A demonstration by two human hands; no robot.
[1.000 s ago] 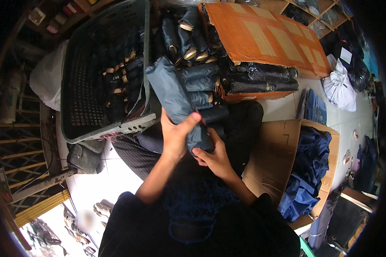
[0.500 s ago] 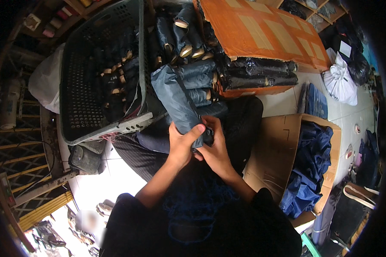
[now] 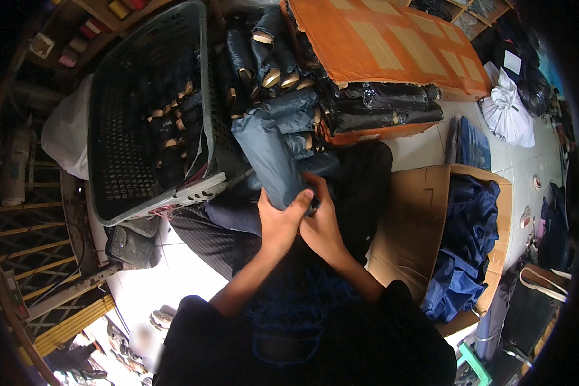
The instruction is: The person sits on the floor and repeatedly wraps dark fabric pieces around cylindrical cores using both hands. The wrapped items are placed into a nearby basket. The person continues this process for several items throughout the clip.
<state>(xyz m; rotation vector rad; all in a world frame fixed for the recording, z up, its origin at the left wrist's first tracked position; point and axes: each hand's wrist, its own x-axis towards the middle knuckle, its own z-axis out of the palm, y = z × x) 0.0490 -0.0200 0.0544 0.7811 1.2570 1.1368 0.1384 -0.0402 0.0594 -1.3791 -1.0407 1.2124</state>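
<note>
Both hands meet at frame centre on one rolled grey-blue garment (image 3: 270, 157). Left hand (image 3: 278, 222) is wrapped around the roll's near end, fingers curled over the top, closed on the cloth. Right hand (image 3: 321, 225) presses against the left from the other side, fingers folded; it touches the roll's end, but whether it grips cloth or something small is hidden by the left hand — cannot tell.

The roll slants up and away from the hands toward the upper left, its far end lying over the near corner of the dark plastic basket (image 3: 119, 161) and against the stack of rolled garments (image 3: 270, 71) beyond it.

Edges and room: the basket's pale front rim sits just left of the hands, tilted. Directly beyond the hands is an orange cardboard box (image 3: 392, 48) with a row of dark plastic-wrapped bundles (image 3: 386, 109) at its near edge. To the right, well apart, the wall of an open brown carton (image 3: 408, 225) stands; blue cloth (image 3: 463, 257) fills it. Open space for the hands is narrow — only the lap area between basket, orange box and carton.

Count: one basket, two cardboard boxes, one roll in hand. Rolls in the basket and stack are too many and too dark to count. One white tied bag (image 3: 508, 116) lies on the floor at upper right.
</note>
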